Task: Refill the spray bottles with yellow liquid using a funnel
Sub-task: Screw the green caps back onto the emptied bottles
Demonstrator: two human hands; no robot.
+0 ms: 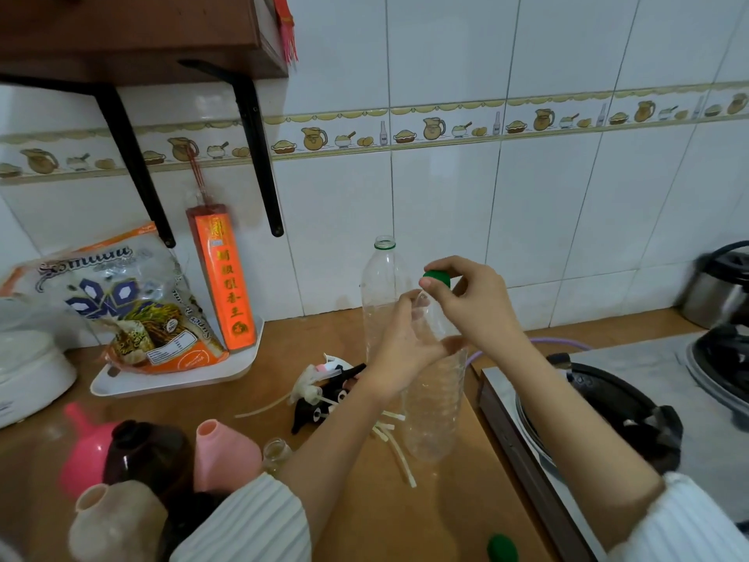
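green cap (437, 277) pinched by right hand (474, 302); left hand (405, 342) grips empty clear bottle (435, 383). step: capping or uncapping, unclear.

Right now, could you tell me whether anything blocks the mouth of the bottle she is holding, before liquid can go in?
Yes. The green cap sits on the neck of the held clear bottle, pinched by the right hand, while the left hand grips the body. The pink funnel lies on the counter.

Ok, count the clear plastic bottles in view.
2. One clear plastic bottle is held by the left hand; another open bottle stands behind by the wall. Others may be hidden.
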